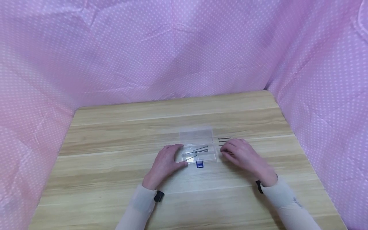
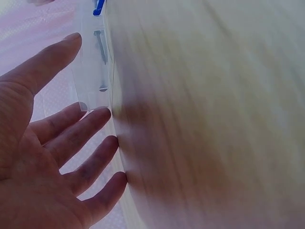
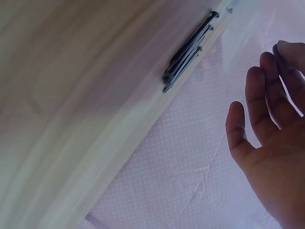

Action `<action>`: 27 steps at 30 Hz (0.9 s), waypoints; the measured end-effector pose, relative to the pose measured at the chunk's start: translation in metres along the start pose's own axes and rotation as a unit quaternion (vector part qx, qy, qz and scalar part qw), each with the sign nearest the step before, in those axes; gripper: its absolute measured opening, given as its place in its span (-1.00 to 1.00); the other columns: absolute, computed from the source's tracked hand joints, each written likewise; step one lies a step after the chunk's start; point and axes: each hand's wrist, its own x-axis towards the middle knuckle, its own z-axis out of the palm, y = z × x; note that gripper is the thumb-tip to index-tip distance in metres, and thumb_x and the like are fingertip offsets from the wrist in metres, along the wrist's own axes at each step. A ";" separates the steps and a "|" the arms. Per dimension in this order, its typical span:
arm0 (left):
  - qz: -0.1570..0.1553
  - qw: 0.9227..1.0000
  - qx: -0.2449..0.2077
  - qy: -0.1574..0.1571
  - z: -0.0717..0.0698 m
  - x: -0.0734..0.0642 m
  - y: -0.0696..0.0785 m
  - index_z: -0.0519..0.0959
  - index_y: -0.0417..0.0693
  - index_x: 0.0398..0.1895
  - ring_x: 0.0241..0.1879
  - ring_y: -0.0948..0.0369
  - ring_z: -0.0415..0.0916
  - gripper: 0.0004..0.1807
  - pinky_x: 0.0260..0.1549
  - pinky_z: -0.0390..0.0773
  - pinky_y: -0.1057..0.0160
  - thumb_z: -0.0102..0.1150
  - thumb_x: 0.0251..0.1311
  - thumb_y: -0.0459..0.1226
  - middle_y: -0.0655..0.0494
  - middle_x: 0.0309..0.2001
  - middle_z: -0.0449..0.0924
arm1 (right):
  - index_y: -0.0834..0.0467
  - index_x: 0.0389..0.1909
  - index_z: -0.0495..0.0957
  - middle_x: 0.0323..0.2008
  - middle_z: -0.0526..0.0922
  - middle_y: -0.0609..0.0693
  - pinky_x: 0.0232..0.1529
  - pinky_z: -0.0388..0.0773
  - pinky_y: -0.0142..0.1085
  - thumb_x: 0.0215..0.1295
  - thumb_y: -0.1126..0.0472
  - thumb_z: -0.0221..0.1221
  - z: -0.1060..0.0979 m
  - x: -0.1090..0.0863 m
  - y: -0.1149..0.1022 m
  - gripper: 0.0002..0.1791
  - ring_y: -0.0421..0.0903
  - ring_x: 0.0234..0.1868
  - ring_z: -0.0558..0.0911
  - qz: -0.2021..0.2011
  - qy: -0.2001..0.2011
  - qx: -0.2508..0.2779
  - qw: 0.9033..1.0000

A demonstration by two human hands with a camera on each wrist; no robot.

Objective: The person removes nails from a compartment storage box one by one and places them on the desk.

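Observation:
A clear plastic box (image 1: 213, 157) lies with its lid (image 1: 196, 135) folded back, and several long metal screws (image 1: 201, 148) are inside. My left hand (image 1: 166, 161) holds the box's left end, thumb at the near corner and index finger at the far one. In the left wrist view the box (image 2: 93, 62) shows side-on beside the thumb. To the right of the box, my right hand (image 1: 240, 153) hovers over a row of dark screws (image 1: 224, 138). Its fingers are loosely bent, thumb tip close to the index fingertip, nothing visible between them. The hand partly hides the row.
A blue latch (image 1: 199, 164) sits on the box's near side. Everything lies on a wood-grain table (image 1: 115, 134). Pink dotted cloth (image 1: 172, 48) hangs behind the table and along both sides.

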 end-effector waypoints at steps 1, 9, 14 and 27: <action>0.001 1.000 0.002 0.001 0.000 0.000 0.000 0.53 -0.08 0.36 0.30 -0.08 0.44 -0.19 0.31 0.44 -0.09 0.57 0.05 0.02 -0.03 0.27 0.61 | 0.11 -0.22 0.70 -0.22 0.72 -0.02 -0.17 0.59 -0.03 0.16 0.27 0.46 0.001 0.001 -0.001 -0.82 0.00 -0.13 0.68 0.003 -0.001 0.003 1.000; -0.001 1.000 0.005 0.000 0.000 0.000 0.002 0.52 -0.09 0.36 0.30 -0.10 0.45 -0.18 0.31 0.43 -0.10 0.58 0.04 0.01 -0.05 0.25 0.61 | 0.12 -0.20 0.71 -0.20 0.71 -0.02 -0.01 0.59 0.04 0.21 0.25 0.44 0.007 0.014 -0.011 -0.84 0.05 -0.07 0.66 0.010 -0.003 0.016 1.000; 0.008 1.000 0.008 -0.004 -0.001 0.000 0.003 0.51 -0.06 0.39 0.27 -0.09 0.46 -0.17 0.29 0.44 -0.11 0.57 0.05 0.02 -0.06 0.25 0.61 | 0.12 -0.18 0.72 -0.18 0.72 -0.02 0.01 0.58 0.03 0.22 0.24 0.44 0.010 0.022 -0.017 -0.83 0.06 -0.03 0.66 0.013 -0.013 0.023 1.000; 0.034 0.999 0.001 -0.006 -0.003 0.001 0.000 0.55 -0.02 0.37 0.27 -0.05 0.48 -0.23 0.32 0.42 -0.08 0.56 0.08 0.00 -0.02 0.26 0.62 | 0.05 -0.13 0.78 -0.18 0.67 -0.09 -0.05 0.51 -0.10 0.31 0.25 0.40 0.018 0.045 -0.023 -0.86 -0.05 -0.08 0.60 0.028 -0.061 0.019 0.998</action>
